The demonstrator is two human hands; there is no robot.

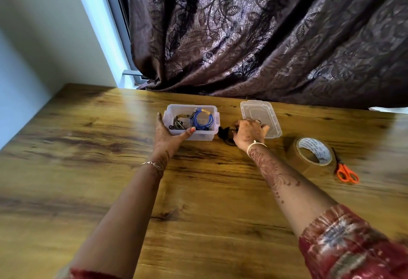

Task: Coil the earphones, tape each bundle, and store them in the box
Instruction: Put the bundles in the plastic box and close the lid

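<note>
- Wood-grain table (92, 146) fills the lower view, backed by a dark brown leaf-patterned curtain (265, 36) that drapes onto its far edge; a pale wall (33, 36) and a window frame (114, 14) stand to the left.
- Clear plastic box (191, 121) sits open near the far middle of the table.
- Inside the box lie two coiled bundles: a blue earphone coil (202, 121) on the right side, with a strip of tan tape at its top, and a dark olive earphone coil (180, 122) on the left side.
- Left hand (167, 133) is spread wide against the box, fingers along its left wall and thumb across its near wall, steadying it.
- Right hand (249, 133) is closed on a black earphone bundle (226, 135), which hangs just right of the box, close above the table; whether it touches the wood I cannot tell.
- Clear lid (260, 115) lies flat on the table to the right of the box, partly under the right hand.
- Brown packing tape roll (313, 153) rests flat further right, nearer the person.
- Orange-handled scissors (345, 170) lie just beside the roll, blades pointing away.
</note>
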